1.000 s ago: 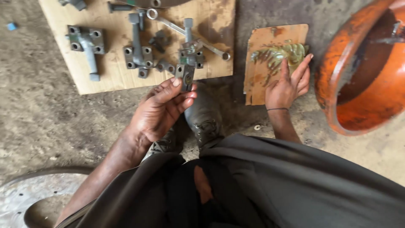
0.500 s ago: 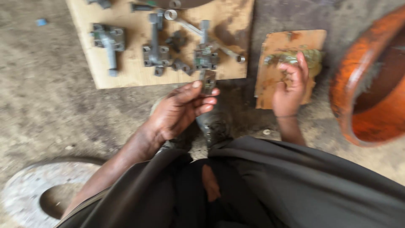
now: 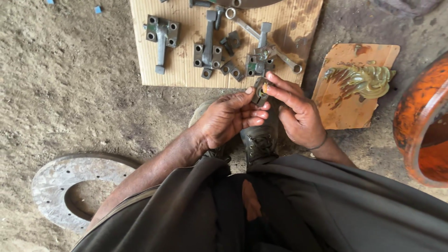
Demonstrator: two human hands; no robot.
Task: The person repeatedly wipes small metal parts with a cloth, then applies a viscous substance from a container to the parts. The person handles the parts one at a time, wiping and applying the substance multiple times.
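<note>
Left fingers: curled shut round the lower end of a small metal part, thumb along its left edge.
Right fingers: index and thumb pinched onto the part's upper end, a smear of yellowish grease on the tip; the rest loosely bent.
Left hand: comes in from the lower left and carries the part's weight.
Right hand: comes in from the right, a thin band at the wrist.
Part, place: held in the air between both hands, above the boot, just short of the board.
Part, axis: long axis runs up and slightly right in the view, away from the person; the top end points at the board.
Part, handling: looks like solid grey steel, stiff, heavy for its bulk, not fragile; likely slippery where greased, so best gripped by the dry lower end and flat sides.
Board: cardboard carrying similar brackets and a spanner.
Grease: yellow-green heap on a smaller card, right of the hands.
Drum: orange, at the right edge.
Disc: grey metal ring with bolt holes, on the dirt floor at lower left.
</note>
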